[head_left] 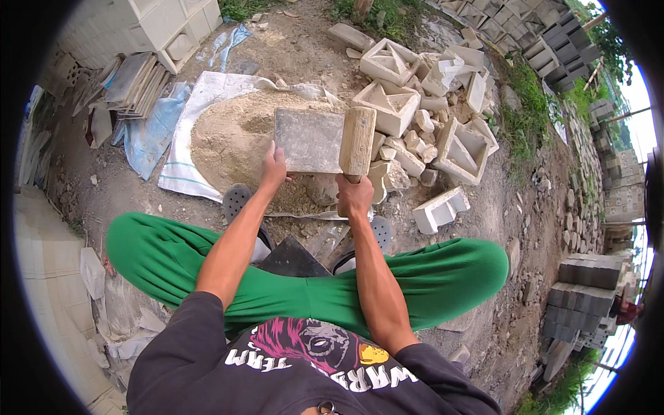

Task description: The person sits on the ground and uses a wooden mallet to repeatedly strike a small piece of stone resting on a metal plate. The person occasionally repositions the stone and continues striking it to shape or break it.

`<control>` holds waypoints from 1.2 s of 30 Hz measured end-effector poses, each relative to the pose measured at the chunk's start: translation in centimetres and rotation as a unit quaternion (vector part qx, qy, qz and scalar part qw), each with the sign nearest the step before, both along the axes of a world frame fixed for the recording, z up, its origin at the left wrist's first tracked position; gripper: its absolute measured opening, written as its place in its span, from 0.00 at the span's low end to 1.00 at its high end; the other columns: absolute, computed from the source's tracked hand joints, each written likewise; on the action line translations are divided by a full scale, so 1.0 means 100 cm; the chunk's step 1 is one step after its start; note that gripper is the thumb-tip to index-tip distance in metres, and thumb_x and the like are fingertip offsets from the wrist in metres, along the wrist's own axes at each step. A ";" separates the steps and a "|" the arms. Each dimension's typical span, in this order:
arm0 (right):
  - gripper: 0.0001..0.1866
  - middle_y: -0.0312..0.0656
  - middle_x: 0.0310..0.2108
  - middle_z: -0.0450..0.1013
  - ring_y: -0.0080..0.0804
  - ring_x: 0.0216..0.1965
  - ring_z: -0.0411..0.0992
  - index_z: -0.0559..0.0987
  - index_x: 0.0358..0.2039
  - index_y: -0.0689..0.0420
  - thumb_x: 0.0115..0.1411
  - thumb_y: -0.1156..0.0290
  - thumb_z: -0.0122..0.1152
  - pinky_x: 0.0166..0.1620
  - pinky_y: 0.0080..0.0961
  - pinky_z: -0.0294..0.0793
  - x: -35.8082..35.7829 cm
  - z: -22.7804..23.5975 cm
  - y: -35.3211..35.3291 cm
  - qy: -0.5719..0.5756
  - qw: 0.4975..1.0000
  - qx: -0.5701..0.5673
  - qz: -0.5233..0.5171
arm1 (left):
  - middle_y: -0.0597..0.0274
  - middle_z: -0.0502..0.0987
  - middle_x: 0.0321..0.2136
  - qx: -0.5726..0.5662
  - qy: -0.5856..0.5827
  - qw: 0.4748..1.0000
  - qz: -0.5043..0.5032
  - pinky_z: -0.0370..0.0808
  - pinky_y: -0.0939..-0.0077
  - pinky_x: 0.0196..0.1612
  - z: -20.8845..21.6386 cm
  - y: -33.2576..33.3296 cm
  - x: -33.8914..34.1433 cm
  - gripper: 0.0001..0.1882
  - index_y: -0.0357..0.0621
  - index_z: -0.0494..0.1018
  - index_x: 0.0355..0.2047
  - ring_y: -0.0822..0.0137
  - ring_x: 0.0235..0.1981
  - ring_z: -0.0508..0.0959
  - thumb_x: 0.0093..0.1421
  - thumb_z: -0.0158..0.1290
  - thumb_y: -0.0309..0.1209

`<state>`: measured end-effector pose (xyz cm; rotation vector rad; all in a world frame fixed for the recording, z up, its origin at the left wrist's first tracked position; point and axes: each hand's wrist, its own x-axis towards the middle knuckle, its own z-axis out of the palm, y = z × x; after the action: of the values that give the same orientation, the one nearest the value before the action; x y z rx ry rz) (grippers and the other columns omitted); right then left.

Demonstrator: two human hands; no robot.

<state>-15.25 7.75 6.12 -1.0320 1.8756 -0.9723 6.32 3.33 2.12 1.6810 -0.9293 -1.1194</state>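
Observation:
My left hand (274, 169) is closed on the lower left edge of a flat, grey, roughly square slab (308, 138). My right hand (355, 197) grips the short handle of a wooden mallet, whose blocky, worn head (358, 142) points away from me. The mallet head overlaps the slab's right edge; I cannot tell whether they touch. Behind and below the slab, a heap of pale crushed grit (228, 138) lies on a spread white sack (181, 169). Between my feet, a dark flat piece (294, 257) shows one corner.
Broken cream-coloured vent blocks (387, 107) and rubble lie just right of the heap. A loose block piece (440, 209) sits nearer me. Thin boards (138, 86) are stacked at the left by a blue sheet (149, 142). Grey blocks (581, 297) stand far right.

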 end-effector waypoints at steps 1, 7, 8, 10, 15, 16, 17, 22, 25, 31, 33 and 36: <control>0.17 0.45 0.21 0.77 0.33 0.22 0.78 0.81 0.30 0.64 0.50 0.61 0.68 0.30 0.31 0.75 -0.005 -0.003 0.001 -0.019 1.000 0.009 -0.014 | 0.51 0.80 0.35 -0.022 -0.011 1.000 -0.006 0.76 0.76 0.15 -0.011 0.003 -0.002 0.31 0.40 0.49 0.72 0.66 0.18 0.78 0.73 0.37 0.40; 0.23 0.51 0.28 0.81 0.42 0.31 0.81 0.83 0.36 0.63 0.47 0.55 0.68 0.38 0.36 0.77 -0.020 -0.023 0.016 -0.043 0.996 0.071 -0.030 | 0.52 0.80 0.33 0.079 -0.070 0.992 -0.073 0.79 0.66 0.23 -0.047 0.045 -0.002 0.31 0.49 0.53 0.72 0.61 0.23 0.80 0.72 0.40 0.44; 0.24 0.52 0.31 0.81 0.45 0.34 0.81 0.84 0.37 0.62 0.47 0.55 0.67 0.41 0.38 0.77 -0.020 -0.025 0.016 -0.043 0.993 0.109 0.001 | 0.52 0.80 0.33 0.018 -0.184 0.980 -0.070 0.79 0.63 0.28 -0.066 0.051 0.007 0.31 0.50 0.54 0.71 0.59 0.25 0.80 0.72 0.41 0.45; 0.24 0.53 0.31 0.81 0.48 0.36 0.81 0.84 0.37 0.62 0.46 0.54 0.67 0.42 0.39 0.76 -0.017 -0.029 0.017 -0.027 0.989 0.144 0.021 | 0.52 0.79 0.31 -0.113 -0.393 0.911 -0.059 0.78 0.57 0.38 -0.103 0.055 0.016 0.31 0.52 0.57 0.71 0.54 0.30 0.81 0.71 0.42 0.47; 0.18 0.43 0.19 0.78 0.32 0.18 0.77 0.82 0.29 0.62 0.48 0.57 0.67 0.28 0.32 0.77 -0.024 -0.061 0.019 0.034 0.986 0.162 0.009 | 0.51 0.77 0.38 0.053 -0.392 0.909 -0.129 0.73 0.58 0.48 -0.057 0.060 0.006 0.27 0.52 0.67 0.64 0.50 0.44 0.78 0.70 0.45 0.49; 0.21 0.49 0.23 0.79 0.40 0.23 0.80 0.82 0.31 0.63 0.48 0.56 0.66 0.32 0.35 0.79 -0.024 -0.059 0.018 0.013 0.981 0.190 0.019 | 0.51 0.76 0.39 -0.001 -0.437 0.891 -0.123 0.73 0.59 0.48 -0.061 0.061 0.008 0.26 0.51 0.69 0.63 0.51 0.46 0.77 0.70 0.45 0.49; 0.22 0.51 0.25 0.80 0.43 0.26 0.80 0.82 0.32 0.64 0.48 0.55 0.66 0.34 0.37 0.79 -0.025 -0.057 0.018 0.034 0.980 0.195 0.028 | 0.52 0.76 0.40 -0.039 -0.438 0.891 -0.112 0.73 0.59 0.48 -0.067 0.061 0.007 0.24 0.50 0.71 0.60 0.51 0.46 0.76 0.70 0.46 0.48; 0.28 0.61 0.34 0.80 0.56 0.39 0.80 0.82 0.35 0.70 0.46 0.53 0.65 0.43 0.43 0.79 -0.023 -0.033 0.013 0.045 0.965 0.251 0.062 | 0.52 0.75 0.35 -0.217 -0.392 0.884 -0.132 0.70 0.58 0.44 -0.057 0.041 -0.011 0.17 0.39 0.75 0.41 0.50 0.40 0.75 0.71 0.45 0.40; 0.27 0.62 0.34 0.79 0.55 0.39 0.80 0.82 0.34 0.71 0.47 0.55 0.65 0.43 0.42 0.79 -0.023 -0.036 0.010 0.046 0.968 0.237 0.061 | 0.52 0.74 0.30 -0.152 -0.329 0.919 -0.158 0.69 0.57 0.39 -0.053 0.021 -0.030 0.19 0.38 0.72 0.29 0.48 0.35 0.74 0.72 0.45 0.40; 0.26 0.64 0.35 0.79 0.57 0.39 0.80 0.82 0.35 0.71 0.48 0.56 0.64 0.44 0.42 0.78 -0.025 -0.037 0.010 0.041 0.968 0.240 0.062 | 0.51 0.73 0.26 -0.132 -0.321 0.919 -0.187 0.68 0.57 0.38 -0.051 0.002 -0.052 0.19 0.39 0.72 0.25 0.48 0.33 0.73 0.70 0.48 0.38; 0.28 0.64 0.34 0.79 0.56 0.38 0.80 0.82 0.34 0.72 0.48 0.54 0.66 0.43 0.42 0.78 -0.027 -0.032 0.005 0.036 0.969 0.233 0.069 | 0.51 0.75 0.30 -0.173 -0.320 0.910 -0.201 0.69 0.57 0.42 -0.055 0.001 -0.061 0.15 0.39 0.73 0.30 0.48 0.36 0.74 0.68 0.51 0.38; 0.29 0.62 0.36 0.79 0.55 0.41 0.80 0.83 0.35 0.70 0.47 0.52 0.67 0.45 0.42 0.78 -0.042 -0.007 -0.011 0.024 0.959 0.255 0.119 | 0.51 0.76 0.41 -0.199 -0.338 0.890 -0.235 0.68 0.56 0.51 -0.061 0.006 -0.069 0.12 0.40 0.74 0.39 0.48 0.45 0.73 0.64 0.55 0.37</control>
<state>-19.46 6.63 5.39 -0.9356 1.8494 -0.2970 -0.62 3.92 -3.94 1.5409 -1.9459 -0.5367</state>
